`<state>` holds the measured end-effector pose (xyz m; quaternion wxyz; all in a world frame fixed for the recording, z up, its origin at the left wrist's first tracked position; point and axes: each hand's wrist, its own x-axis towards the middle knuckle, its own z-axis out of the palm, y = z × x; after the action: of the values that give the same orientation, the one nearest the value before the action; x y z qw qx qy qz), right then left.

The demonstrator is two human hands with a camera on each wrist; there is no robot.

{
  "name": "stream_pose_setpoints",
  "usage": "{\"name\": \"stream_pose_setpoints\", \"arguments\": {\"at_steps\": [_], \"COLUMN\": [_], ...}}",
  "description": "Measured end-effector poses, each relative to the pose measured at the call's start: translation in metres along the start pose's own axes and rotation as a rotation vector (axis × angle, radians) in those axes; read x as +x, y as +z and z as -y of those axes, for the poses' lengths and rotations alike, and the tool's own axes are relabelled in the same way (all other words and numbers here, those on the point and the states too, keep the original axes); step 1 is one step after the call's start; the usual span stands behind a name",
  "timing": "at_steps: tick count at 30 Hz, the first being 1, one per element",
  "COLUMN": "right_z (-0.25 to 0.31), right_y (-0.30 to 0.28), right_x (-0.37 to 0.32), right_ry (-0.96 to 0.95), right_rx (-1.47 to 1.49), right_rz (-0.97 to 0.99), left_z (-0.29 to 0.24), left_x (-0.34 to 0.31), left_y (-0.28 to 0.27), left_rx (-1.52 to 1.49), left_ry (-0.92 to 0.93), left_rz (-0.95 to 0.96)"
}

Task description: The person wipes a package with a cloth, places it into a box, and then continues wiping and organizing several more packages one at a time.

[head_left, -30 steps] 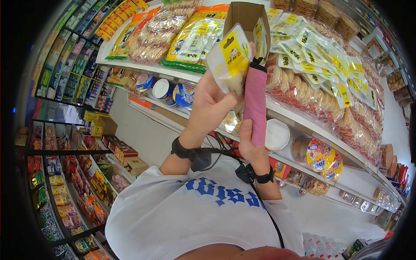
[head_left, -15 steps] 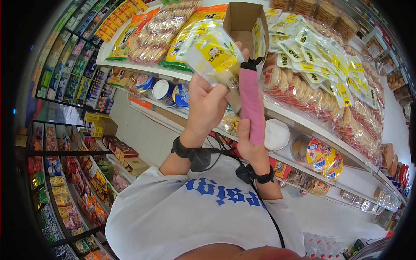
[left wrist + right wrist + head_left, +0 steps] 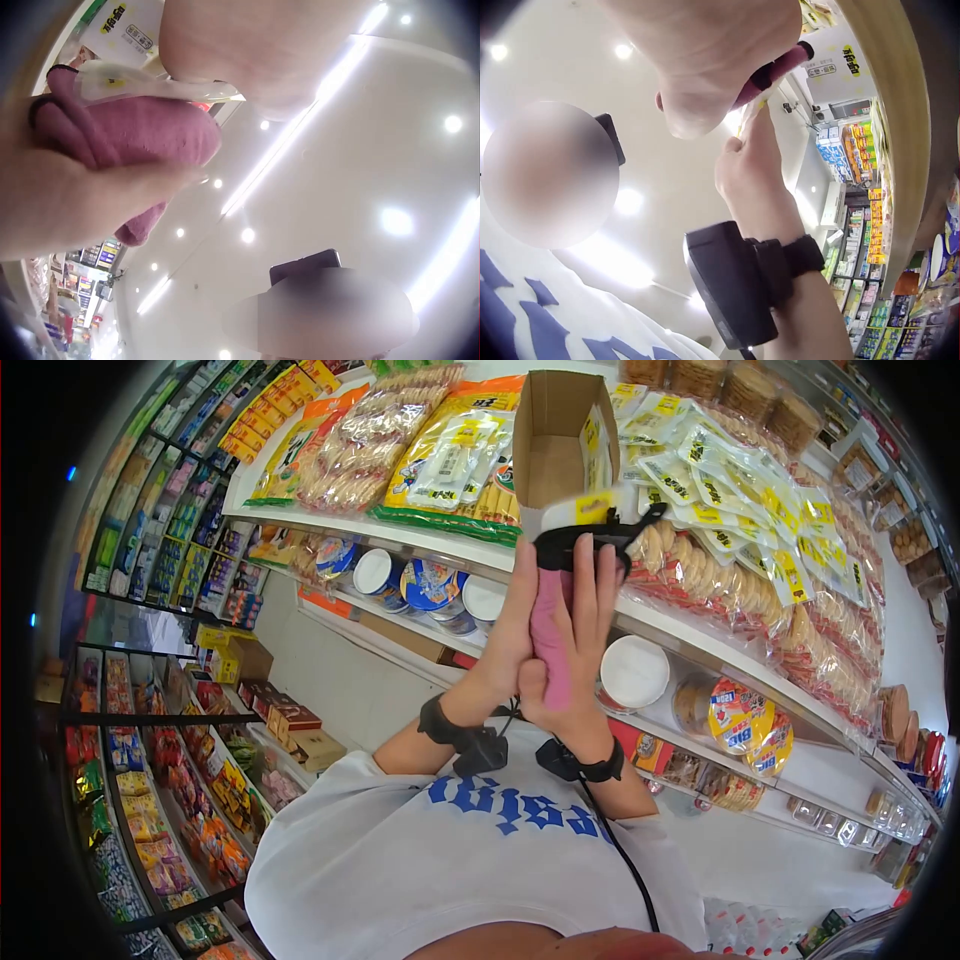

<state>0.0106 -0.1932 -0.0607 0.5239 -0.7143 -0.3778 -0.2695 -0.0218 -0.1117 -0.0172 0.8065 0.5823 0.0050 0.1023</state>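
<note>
In the head view, my right hand (image 3: pixel 578 660) holds a pink cloth pouch (image 3: pixel 548 635) upright, its thumb crossing the lower part. The pouch's black rim (image 3: pixel 575 540) gapes wide at the top, with a black cord sticking out to the right. My left hand (image 3: pixel 508 625) lies against the pouch's left side. A clear-and-yellow food packet (image 3: pixel 597 508) shows blurred just above the rim. Along the pink cloth in the left wrist view runs the clear packet film (image 3: pixel 142 84). In the right wrist view my left hand (image 3: pixel 754 161) pinches the packet's pale edge.
An open cardboard box (image 3: pixel 562 435) stands on the shelf (image 3: pixel 720 645) behind the pouch. Flat white-and-yellow packets (image 3: pixel 720 480) are heaped to its right, over bagged biscuits (image 3: pixel 690 565). Large yellow bags (image 3: pixel 450 470) lie to its left. Round tubs (image 3: pixel 635 672) fill the lower shelf.
The packet has gone from left of the pouch to above its rim. The rim has widened, and my left hand has moved right against the pouch; the pouch has shifted slightly down and left.
</note>
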Motion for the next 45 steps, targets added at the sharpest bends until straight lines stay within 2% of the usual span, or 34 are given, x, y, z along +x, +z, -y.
{"name": "stream_pose_setpoints", "arguments": {"at_steps": [1,3,4,6,8,10,13,14,16,17,19,21,23,26,28,30,31,33,34,36,37,39,41,43,45], "right_z": [-0.004,-0.008,-0.012,-0.021,-0.023,-0.016,-0.005,-0.003,0.004,0.011,-0.024,-0.029,-0.007,0.004,0.006,0.008,0.009,0.018,0.017,0.009,0.003,0.003,0.001,0.008,0.016], "right_y": [-0.003,-0.024,-0.032,-0.034,-0.030,-0.027,-0.018,-0.016,-0.014,-0.014,-0.016,-0.016,-0.013,-0.004,-0.004,-0.005,-0.005,0.002,-0.001,-0.006,-0.006,-0.012,-0.012,-0.002,0.005], "right_x": [0.009,0.030,0.038,0.044,0.045,0.042,0.014,0.011,0.016,0.021,-0.008,-0.008,0.020,0.013,0.011,0.008,0.005,0.009,0.015,0.026,0.034,0.045,0.046,0.029,0.012], "right_ry": [-0.021,-0.041,-0.049,-0.001,0.075,0.002,-0.060,-0.036,0.013,0.311,0.821,0.896,0.525,0.502,0.532,0.450,0.352,0.183,0.115,-0.012,0.000,-0.008,-0.066,-0.086,-0.070], "right_rx": [0.001,-0.100,-0.153,-0.070,0.018,-0.030,0.103,0.144,0.222,0.744,0.894,0.960,0.953,0.487,0.399,0.376,0.399,0.503,0.449,0.342,0.162,0.068,0.064,0.122,0.135], "right_rz": [-0.064,0.000,0.033,0.001,-0.050,0.049,0.263,0.233,0.175,0.035,-0.066,-0.073,0.028,-0.032,-0.060,0.011,0.100,0.102,0.103,0.107,0.058,0.048,0.102,0.151,0.189], "left_z": [0.005,0.011,0.016,0.018,0.006,0.000,-0.018,-0.024,-0.031,-0.035,-0.038,-0.035,-0.025,-0.008,-0.011,-0.019,-0.021,-0.024,-0.025,-0.017,-0.009,-0.008,-0.017,-0.028,-0.047], "left_x": [-0.003,-0.002,-0.002,0.002,0.006,0.018,0.038,0.042,0.043,0.040,0.033,0.030,0.034,0.042,0.040,0.031,0.027,0.025,0.024,0.011,0.001,-0.009,-0.006,0.011,0.024], "left_y": [0.002,0.004,0.001,-0.002,0.007,0.001,-0.026,-0.031,-0.033,-0.028,-0.027,-0.032,-0.041,-0.046,-0.033,-0.021,-0.016,-0.017,-0.017,-0.010,-0.010,-0.004,0.008,-0.010,-0.009], "left_rx": [-0.004,-0.227,-0.176,-0.073,-0.183,-0.327,-0.527,-0.604,-0.496,-0.467,-0.437,-0.069,0.213,0.495,0.667,0.391,0.249,0.108,0.044,-0.044,-0.057,-0.080,-0.098,-0.212,-0.525], "left_ry": [-0.038,-0.196,-0.208,-0.225,-0.147,-0.065,0.002,0.038,0.079,0.074,0.055,0.067,0.150,0.413,0.649,0.561,0.513,0.356,0.280,0.141,0.030,-0.061,-0.005,0.060,0.176], "left_rz": [0.006,-0.008,0.033,0.113,0.010,-0.145,-0.050,-0.012,-0.067,-0.096,-0.139,-0.229,-0.273,-0.324,-0.395,-0.114,0.023,0.117,0.164,0.136,0.131,0.061,-0.065,-0.024,-0.028]}}
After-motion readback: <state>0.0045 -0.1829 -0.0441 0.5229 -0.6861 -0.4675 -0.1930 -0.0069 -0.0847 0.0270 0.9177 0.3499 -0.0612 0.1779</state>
